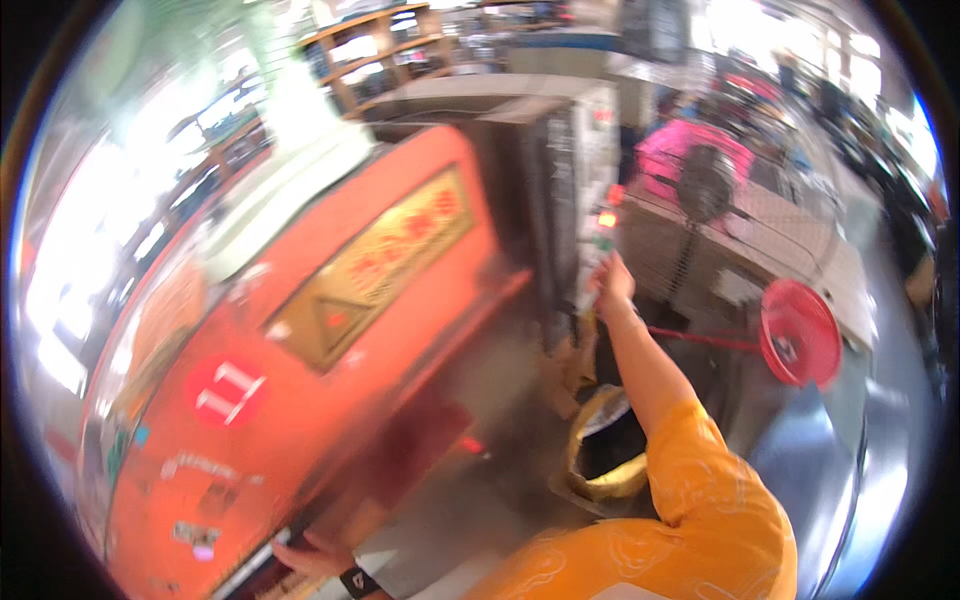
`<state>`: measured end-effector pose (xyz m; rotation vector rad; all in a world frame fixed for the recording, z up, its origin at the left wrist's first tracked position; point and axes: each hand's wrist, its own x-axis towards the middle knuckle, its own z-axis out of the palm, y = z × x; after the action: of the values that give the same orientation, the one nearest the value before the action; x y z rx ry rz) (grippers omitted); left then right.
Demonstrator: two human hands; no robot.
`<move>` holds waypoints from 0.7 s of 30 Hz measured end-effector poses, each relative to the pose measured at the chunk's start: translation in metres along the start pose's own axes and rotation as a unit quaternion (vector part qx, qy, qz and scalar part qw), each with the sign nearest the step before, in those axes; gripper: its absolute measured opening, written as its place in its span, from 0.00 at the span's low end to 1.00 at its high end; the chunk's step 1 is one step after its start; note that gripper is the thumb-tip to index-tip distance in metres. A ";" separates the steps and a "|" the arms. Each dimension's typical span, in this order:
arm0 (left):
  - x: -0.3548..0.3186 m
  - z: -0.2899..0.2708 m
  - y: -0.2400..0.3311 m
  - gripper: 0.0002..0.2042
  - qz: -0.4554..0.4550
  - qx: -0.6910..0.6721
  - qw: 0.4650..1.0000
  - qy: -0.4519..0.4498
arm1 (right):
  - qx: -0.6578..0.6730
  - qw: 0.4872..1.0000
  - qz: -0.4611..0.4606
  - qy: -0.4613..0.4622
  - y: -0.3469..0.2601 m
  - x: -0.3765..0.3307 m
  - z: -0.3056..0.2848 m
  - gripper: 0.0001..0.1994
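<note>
My right hand (612, 284) is stretched out ahead, at the side of a tall control box (596, 140) with a lit orange-red lamp and a green spot just above the fingers. Blur hides how those fingers are bent and whether they press anything. At the lower left, my left hand (318, 556), with a black band at the wrist, is by the lower edge of a large orange machine (400, 330). Its fingers look stretched out and apart, with nothing visible in them. A yellow warning plate (375, 265) is fixed to the machine's face.
A red funnel-shaped basin (800, 332) stands right of my arm, near a caged fan (706, 183) and a pink bundle (665, 155). Below my forearm is a yellow-rimmed dark container (612, 480). Shelves (380, 45) stand at the back.
</note>
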<state>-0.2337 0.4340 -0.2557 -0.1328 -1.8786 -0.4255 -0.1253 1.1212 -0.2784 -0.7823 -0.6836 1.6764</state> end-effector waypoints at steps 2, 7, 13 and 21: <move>-0.003 0.000 -0.003 0.27 0.011 0.031 0.999 0.006 | 0.087 0.996 -0.019 -0.002 0.053 -0.027 -0.024 0.13; -0.011 -0.005 0.001 0.29 -0.037 0.034 0.999 -0.017 | -0.054 0.989 0.128 0.057 0.092 -0.071 -0.035 0.21; -0.009 -0.009 0.012 0.31 -0.101 0.020 0.993 -0.054 | -0.045 0.991 0.089 0.095 0.075 -0.077 -0.020 0.29; -0.010 -0.010 0.006 0.30 -0.083 0.011 0.994 -0.066 | -0.289 0.942 0.048 0.165 0.117 -0.018 -0.059 0.16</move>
<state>-0.2194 0.4369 -0.2604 0.0111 -2.0320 -0.5213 -0.1449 1.0804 -0.4021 -1.4958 -0.9191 1.3824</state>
